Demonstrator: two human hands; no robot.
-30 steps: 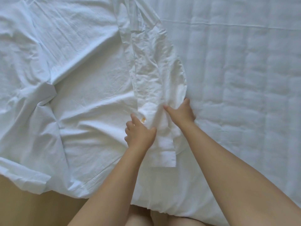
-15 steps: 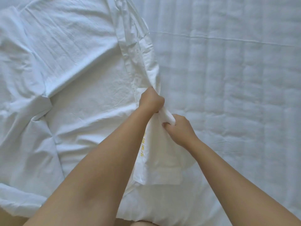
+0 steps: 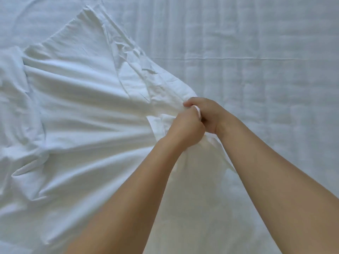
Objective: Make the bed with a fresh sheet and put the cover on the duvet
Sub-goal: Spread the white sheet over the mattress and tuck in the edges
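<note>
Since half a second ago, you have brought your two hands together into one knot and pulled the cloth taut, so long creases now fan out from your grip toward the left. On the far left, the white sheet (image 3: 77,110) lies rumpled in loose folds over the bed, its upper edge folded back in a crumpled strip that runs down toward your fists. Your left hand (image 3: 185,129) is clenched on a gathered bunch of that sheet, knuckles up. Touching it, just to the right, your right hand (image 3: 205,112) is also closed on the same bunch, with a small roll of white fabric showing between your fingers. Beyond your hands, to the right, the quilted mattress pad (image 3: 266,70) lies flat and uncovered, its stitched squares plain to see.
</note>
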